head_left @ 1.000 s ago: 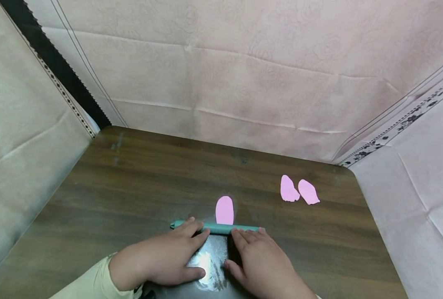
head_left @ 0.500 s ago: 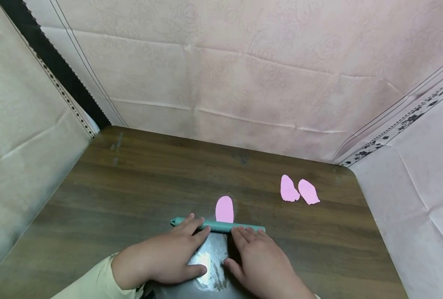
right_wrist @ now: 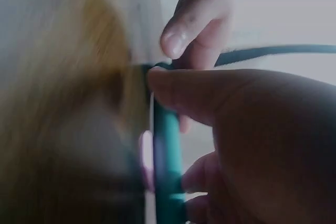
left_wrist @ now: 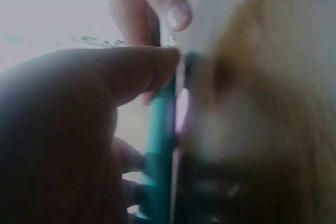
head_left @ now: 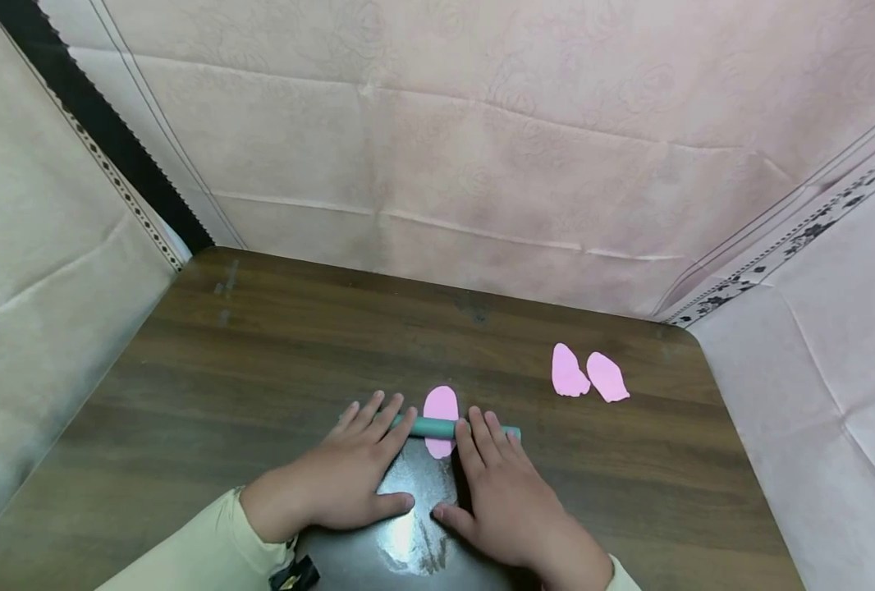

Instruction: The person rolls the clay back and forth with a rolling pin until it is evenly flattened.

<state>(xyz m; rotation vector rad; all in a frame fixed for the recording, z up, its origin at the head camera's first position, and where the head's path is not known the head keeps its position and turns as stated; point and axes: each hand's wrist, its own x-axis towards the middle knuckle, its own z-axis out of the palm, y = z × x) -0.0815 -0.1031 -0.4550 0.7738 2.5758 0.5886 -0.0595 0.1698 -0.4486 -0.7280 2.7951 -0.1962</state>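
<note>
A teal rolling pin (head_left: 433,428) lies crosswise over a flat pink oval piece (head_left: 441,402), which shows on both sides of it. My left hand (head_left: 356,472) rests on the pin's left part with fingers straight and spread, hiding that end. On the right part lies my right hand (head_left: 507,501), its fingers extended over the pin and the tip of the pin showing past them. Both thumbs point inward, apart from each other. In the left wrist view the pin (left_wrist: 160,135) runs beneath the hand; the right wrist view shows the pin (right_wrist: 169,145) under the other hand's fingers.
Two more flat pink pieces (head_left: 570,373) lie side by side at the right on the brown wooden table (head_left: 282,345). Beneath the hands is a dark, shiny surface (head_left: 408,533) with a bright glare. Pale patterned cloth (head_left: 437,148) hangs around the table's back and sides.
Both hands have moved away from the body, rolling the pin forward over the pink oval, whose near end now shows behind it. The fingers have straightened out past the pin.
</note>
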